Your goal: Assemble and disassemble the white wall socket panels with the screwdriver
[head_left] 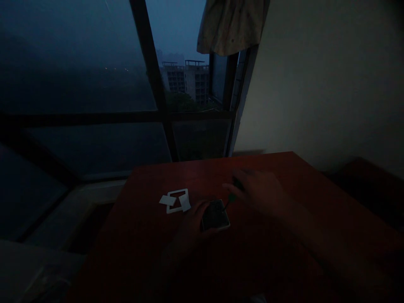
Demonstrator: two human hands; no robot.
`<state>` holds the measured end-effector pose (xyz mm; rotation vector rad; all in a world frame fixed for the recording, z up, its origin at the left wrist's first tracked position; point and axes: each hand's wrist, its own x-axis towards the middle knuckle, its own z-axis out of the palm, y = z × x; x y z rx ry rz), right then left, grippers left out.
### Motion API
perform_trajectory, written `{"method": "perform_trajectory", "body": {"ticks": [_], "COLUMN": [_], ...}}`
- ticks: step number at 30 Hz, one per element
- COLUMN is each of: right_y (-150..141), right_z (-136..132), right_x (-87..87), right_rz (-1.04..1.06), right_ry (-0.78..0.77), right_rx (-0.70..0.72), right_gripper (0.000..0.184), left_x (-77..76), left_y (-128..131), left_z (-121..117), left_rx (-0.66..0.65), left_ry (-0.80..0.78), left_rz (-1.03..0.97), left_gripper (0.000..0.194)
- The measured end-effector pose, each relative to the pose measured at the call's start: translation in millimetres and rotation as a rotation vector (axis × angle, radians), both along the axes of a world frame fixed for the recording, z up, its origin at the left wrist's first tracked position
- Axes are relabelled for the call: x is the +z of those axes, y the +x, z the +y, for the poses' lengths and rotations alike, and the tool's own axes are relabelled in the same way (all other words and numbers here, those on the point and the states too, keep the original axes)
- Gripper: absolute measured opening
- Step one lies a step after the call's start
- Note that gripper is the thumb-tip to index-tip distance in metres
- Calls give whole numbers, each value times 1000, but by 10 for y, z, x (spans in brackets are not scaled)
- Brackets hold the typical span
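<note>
My left hand is closed round the left side of a small square box with a pale rim and a dark inside, which rests on the red-brown table. A screwdriver with a green and dark handle is gripped in my right hand. Its thin shaft slants down to the left, and the tip is at the upper right part of the box; contact is hard to make out in the dim light. Left of the box lies a white square frame with two white flat pieces across its sides.
The red-brown table reaches to a dark-framed window at the back. A pale wall rises at the right, and a short curtain hangs above. The room is very dim.
</note>
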<state>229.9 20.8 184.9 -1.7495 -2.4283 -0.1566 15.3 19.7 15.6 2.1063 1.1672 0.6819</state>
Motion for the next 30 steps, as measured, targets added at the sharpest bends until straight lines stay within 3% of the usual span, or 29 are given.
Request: {"method": "perform_trajectory", "body": {"ticks": [5,11,13,17,21,26,30], "right_y": [-10,-19,-17,-20,-61,-93,-67], "right_z": [-47,-16,-17,-16,-8,-27,23], "right_x": [35,60,86,101,82,101,64], "right_rz": [97,-19,70,163,-12,74,4], "right_ry": [-67,-32,-74,-137,-61,-94,-59], "right_rx": [101,0,76,214,92,195,119], "right_gripper": [17,27,16,18,28,19,19], "left_x": [-1,2,-1,-40,-64,-35,-15], "left_y": [-5,3,3,-4,-7,-9,-15], "left_z": [12,-5,0,17,20,28,34], "left_rx": [-21,-7,-19,-27,-17,-31,-29], "left_ry": [0,30,32,49,51,49,31], "left_rz": [5,22,22,35,29,23,32], "left_gripper": [74,70,72,74,73,71,72]}}
